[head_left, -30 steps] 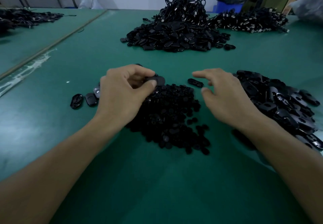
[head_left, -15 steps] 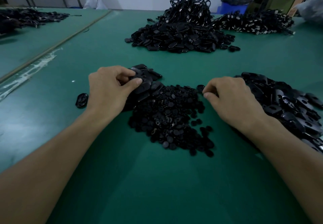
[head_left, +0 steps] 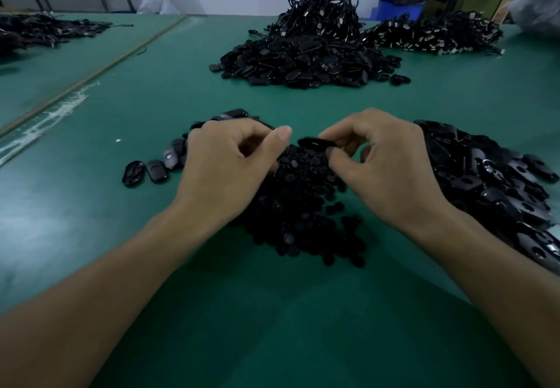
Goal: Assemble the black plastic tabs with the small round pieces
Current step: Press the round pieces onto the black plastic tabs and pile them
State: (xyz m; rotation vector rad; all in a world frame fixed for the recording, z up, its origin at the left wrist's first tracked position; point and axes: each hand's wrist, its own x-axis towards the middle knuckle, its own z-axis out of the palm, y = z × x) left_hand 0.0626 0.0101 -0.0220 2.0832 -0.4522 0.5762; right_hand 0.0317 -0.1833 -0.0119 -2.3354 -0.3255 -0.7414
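One tab (head_left: 316,142) is pinched between thumb and forefinger of the right hand (head_left: 391,169), just above the round pieces (head_left: 297,212), which are heaped on the table (head_left: 272,312) between both hands. The left hand (head_left: 224,169) is curled, with its fingertips down at the heap; whether a piece is held in it cannot be told. Some loose tabs (head_left: 151,169) are laid at the left, probably already fitted, though this is not clearly seen. A big pile (head_left: 491,181) of tabs is waiting at the right, so most of the work is judged to be left.
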